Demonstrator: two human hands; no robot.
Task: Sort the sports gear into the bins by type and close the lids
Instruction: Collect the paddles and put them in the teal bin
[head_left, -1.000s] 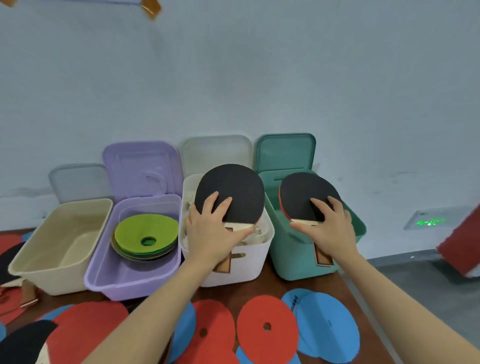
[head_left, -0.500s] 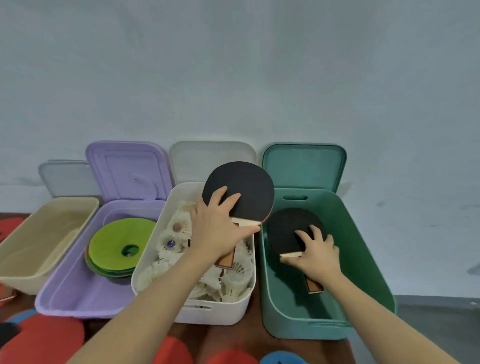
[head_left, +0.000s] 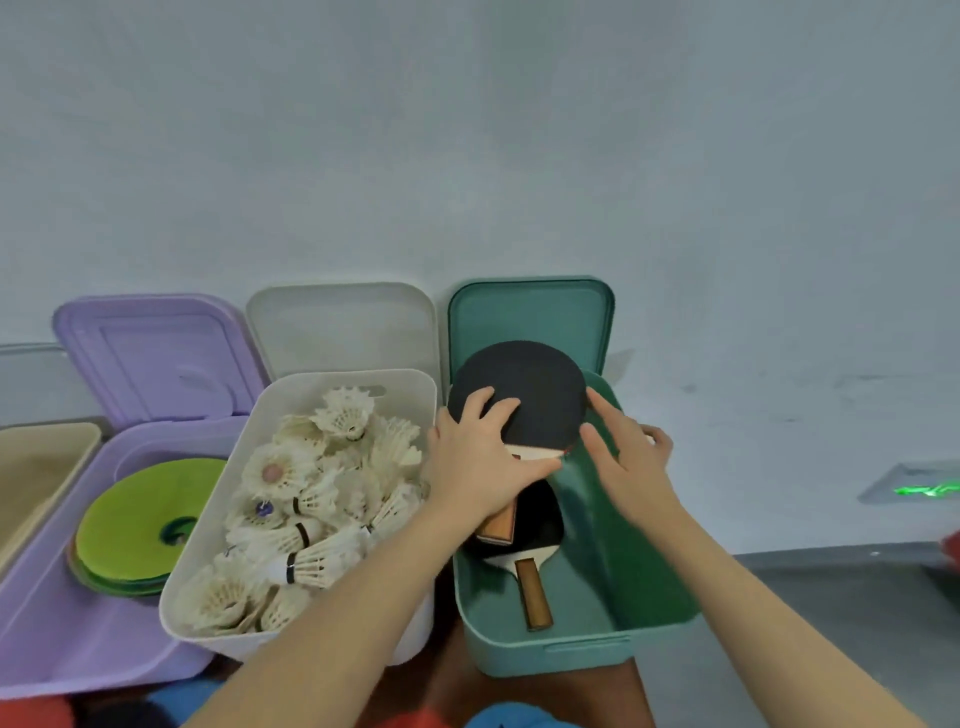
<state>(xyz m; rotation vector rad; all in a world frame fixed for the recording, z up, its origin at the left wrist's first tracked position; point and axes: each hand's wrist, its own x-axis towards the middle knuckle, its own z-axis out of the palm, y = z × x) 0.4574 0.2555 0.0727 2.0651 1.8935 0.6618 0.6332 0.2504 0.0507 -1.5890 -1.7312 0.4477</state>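
- the left hand (head_left: 480, 467) holds a paddle (head_left: 519, 395) over the green bin (head_left: 597, 649); its fingers (head_left: 493, 410) lie spread on the black face and the thumb reaches across the pale neck just above the handle, so the hand grips the paddle where blade meets handle
- the held paddle sits above the far half of the bin, blade toward the wall and the raised green lid (head_left: 530, 312), handle toward the person; its long axis runs far to near, tilted, blade end higher
- the right hand (head_left: 631, 457) is just beside the blade's right edge, fingers loosely spread and holding nothing; whether a fingertip touches the rim cannot be told; it is the nearer hand to the bin's right wall, but the left alone carries the paddle
- a second paddle (head_left: 524, 551) lies flat on the bin floor right under the held one, blade far, handle pointing near and slightly right; the same far-to-near axis
- judged from this, the coming move is a lowering onto the lower paddle; the two axes nearly match, so little turning seems needed; the held handle already overlaps the lower blade
- the white bin (head_left: 363, 376) of shuttlecocks (head_left: 311, 499) stands touching the green bin's left side; the purple bin (head_left: 31, 644) with green discs (head_left: 140, 509) is further left; all lids seen stand open
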